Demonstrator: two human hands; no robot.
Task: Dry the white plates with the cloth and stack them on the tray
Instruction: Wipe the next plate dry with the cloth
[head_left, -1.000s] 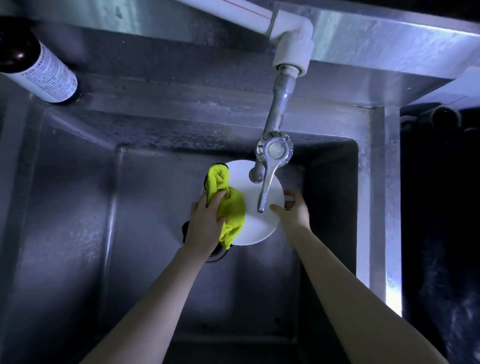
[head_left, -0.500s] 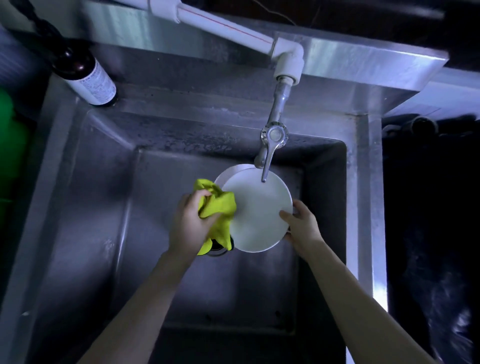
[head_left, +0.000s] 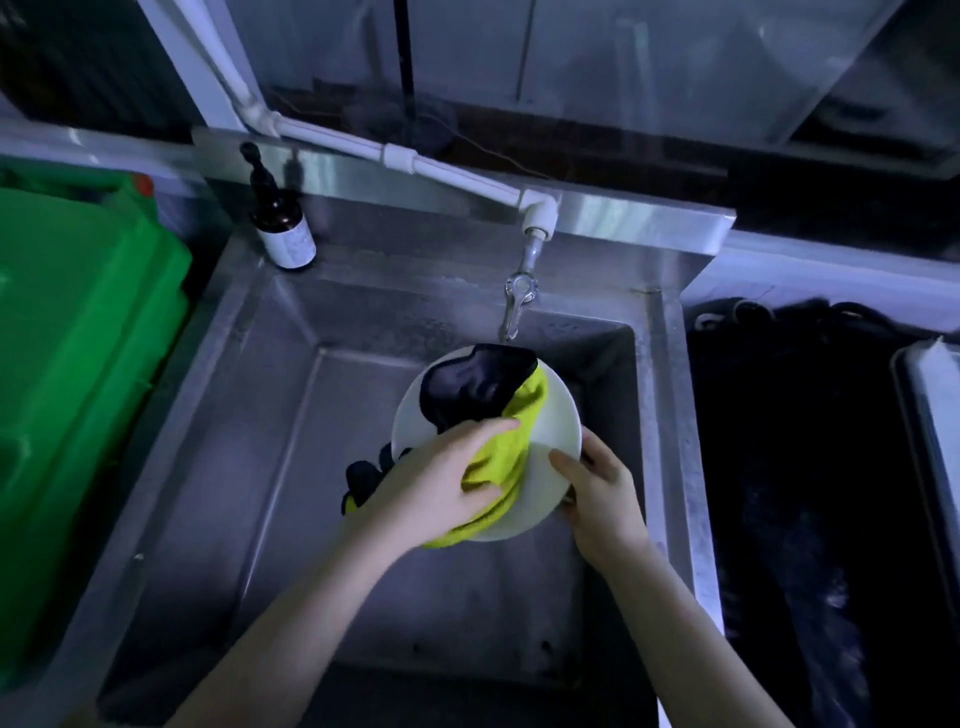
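Note:
A white plate (head_left: 556, 415) is held above the steel sink (head_left: 270, 467), below the tap. My right hand (head_left: 602, 488) grips its right rim, thumb on the face and fingers behind. A yellow cloth with a black side (head_left: 498, 457) lies spread over the plate's face. My left hand (head_left: 436, 483) presses the cloth against the plate, fingers lying across it. Part of the cloth hangs off the plate's left edge behind my left hand. The plate's lower left is hidden by the cloth and hand.
A tap (head_left: 517, 301) hangs from a white pipe at the sink's back wall. A brown pump bottle (head_left: 283, 228) stands on the back left corner. A green bin (head_left: 78, 389) is at the left. A dark counter with a tray edge (head_left: 930, 415) lies to the right.
The view has pulled back and up. The plate has come up from the sink, away from the tap. My left hand moved the cloth from the plate's left edge onto its face, black side now showing.

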